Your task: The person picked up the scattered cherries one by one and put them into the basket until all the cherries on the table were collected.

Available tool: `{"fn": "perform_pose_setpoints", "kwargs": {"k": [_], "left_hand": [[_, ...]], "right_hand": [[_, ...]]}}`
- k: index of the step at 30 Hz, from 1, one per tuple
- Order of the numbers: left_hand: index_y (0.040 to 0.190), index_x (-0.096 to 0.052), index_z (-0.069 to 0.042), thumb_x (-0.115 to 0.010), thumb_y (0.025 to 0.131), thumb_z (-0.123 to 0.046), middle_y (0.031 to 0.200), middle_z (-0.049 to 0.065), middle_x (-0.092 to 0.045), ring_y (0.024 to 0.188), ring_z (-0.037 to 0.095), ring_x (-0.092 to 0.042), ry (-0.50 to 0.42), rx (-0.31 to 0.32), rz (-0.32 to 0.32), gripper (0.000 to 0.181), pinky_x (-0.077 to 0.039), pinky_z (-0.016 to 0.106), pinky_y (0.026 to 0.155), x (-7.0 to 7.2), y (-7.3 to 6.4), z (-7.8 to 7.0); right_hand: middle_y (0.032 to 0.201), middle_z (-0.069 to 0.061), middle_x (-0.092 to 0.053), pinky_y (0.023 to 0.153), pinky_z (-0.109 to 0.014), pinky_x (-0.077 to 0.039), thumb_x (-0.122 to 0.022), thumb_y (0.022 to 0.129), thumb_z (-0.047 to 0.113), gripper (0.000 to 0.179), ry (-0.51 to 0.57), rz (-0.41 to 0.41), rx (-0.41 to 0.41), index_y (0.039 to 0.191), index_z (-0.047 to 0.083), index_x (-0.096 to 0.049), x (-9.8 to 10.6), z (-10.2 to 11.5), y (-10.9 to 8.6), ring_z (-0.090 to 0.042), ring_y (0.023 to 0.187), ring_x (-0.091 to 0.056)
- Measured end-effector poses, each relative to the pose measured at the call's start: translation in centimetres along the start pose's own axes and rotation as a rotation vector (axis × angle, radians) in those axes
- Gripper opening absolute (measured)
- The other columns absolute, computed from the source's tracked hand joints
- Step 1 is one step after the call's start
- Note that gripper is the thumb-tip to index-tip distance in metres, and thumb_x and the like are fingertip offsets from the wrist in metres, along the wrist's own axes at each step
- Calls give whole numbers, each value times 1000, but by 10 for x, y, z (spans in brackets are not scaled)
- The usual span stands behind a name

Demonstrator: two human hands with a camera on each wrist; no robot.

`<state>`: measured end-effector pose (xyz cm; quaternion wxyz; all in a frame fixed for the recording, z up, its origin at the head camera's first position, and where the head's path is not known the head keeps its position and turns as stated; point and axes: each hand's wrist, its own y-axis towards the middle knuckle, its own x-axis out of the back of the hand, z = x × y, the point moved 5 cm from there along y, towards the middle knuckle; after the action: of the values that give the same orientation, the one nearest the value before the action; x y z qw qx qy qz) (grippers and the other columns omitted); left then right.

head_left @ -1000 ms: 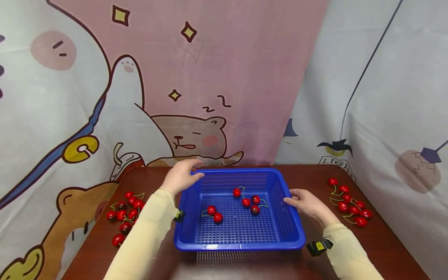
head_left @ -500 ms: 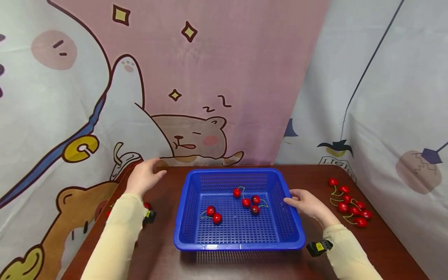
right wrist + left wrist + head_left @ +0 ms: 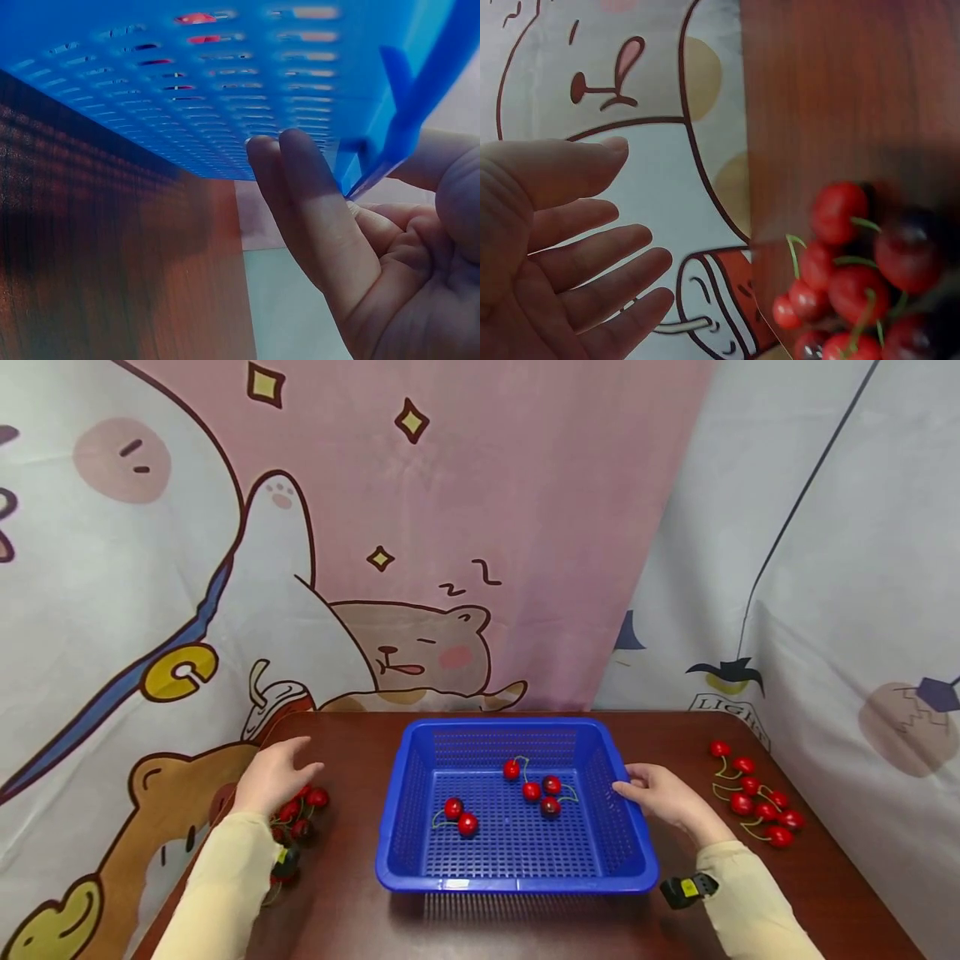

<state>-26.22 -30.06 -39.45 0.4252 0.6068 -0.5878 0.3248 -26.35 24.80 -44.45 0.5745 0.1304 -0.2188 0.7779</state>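
A blue plastic basket (image 3: 517, 885) with perforated walls stands mid-table. Inside it lie a pair of red cherries (image 3: 467, 824) on the left and several cherries (image 3: 531, 792) toward the right. My right hand (image 3: 663, 793) grips the basket's right rim; in the right wrist view, its fingers (image 3: 322, 210) lie against the outer wall, the thumb on the rim's other side. My left hand (image 3: 268, 777), fingers apart and holding nothing, hovers by a pile of stemmed cherries (image 3: 318, 797), partly hidden by the hand and sleeve. The left wrist view shows that pile (image 3: 859, 292) to the hand's right.
Another group of stemmed cherries (image 3: 742, 804) lies on the brown table (image 3: 337, 893) at the right. A cartoon-printed curtain (image 3: 525, 527) hangs behind and on both sides of the table.
My left hand has moved from the basket's back left corner leftward and down to the left cherry pile. My right hand has stayed on the rim. The view has shifted slightly.
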Motion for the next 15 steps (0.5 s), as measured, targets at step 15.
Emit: {"fn": "perform_pose_setpoints", "kwargs": {"k": [15], "left_hand": [[130,-53,13,-75,87,-26,127,36,-55,113,52,-54,69,76,22,62,-45,65,90,-6,-48,36]], "right_hand": [[101,-20,-70,73,-46,-60,-61,99,16,51,1,-1,14,133,-18,-44,1,-1,1,-31,82,-72]]}}
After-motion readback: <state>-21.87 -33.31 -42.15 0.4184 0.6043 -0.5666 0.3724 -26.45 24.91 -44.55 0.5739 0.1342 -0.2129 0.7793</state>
